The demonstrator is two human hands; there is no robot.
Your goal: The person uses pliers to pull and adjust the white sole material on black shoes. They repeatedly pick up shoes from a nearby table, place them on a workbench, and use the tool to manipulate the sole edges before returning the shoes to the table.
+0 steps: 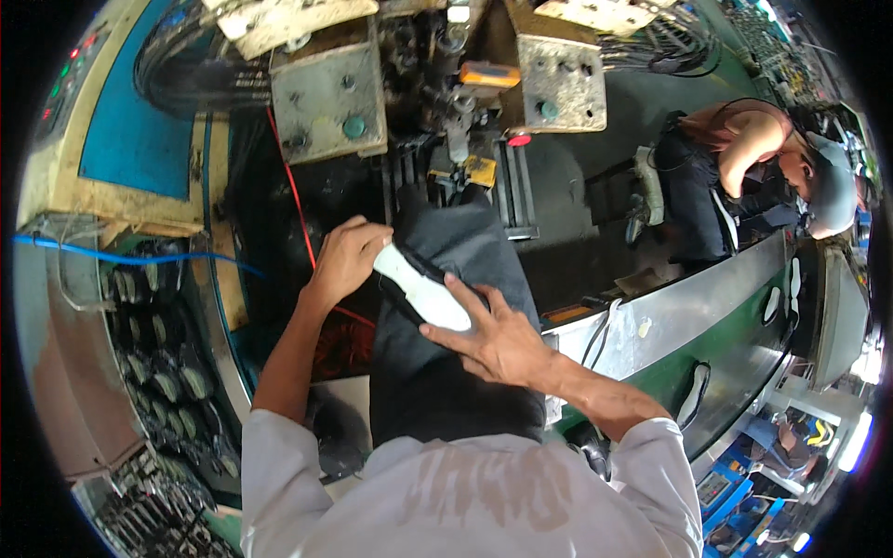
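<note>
A black shoe upper (pixel 430 299) with a white, sole-shaped bottom facing up lies slantwise over my lap, on dark cloth (pixel 456 246). My left hand (pixel 351 259) grips its narrower far-left end with the fingers closed around the tip. At the broader near-right end, my right hand (pixel 505 342) clasps it between thumb and fingers across the white face. The shoe's underside is hidden against the cloth and hands.
Ahead stands a machine (pixel 456 121) with two worn control boxes. To the left, a rack (pixel 163 363) holds several dark shoe-like pieces. A green conveyor (pixel 642 372) at right carries several shoes with white bottoms. Beyond it a co-worker (pixel 744 177) sits bent over. A blue hose (pixel 139 256) runs at left.
</note>
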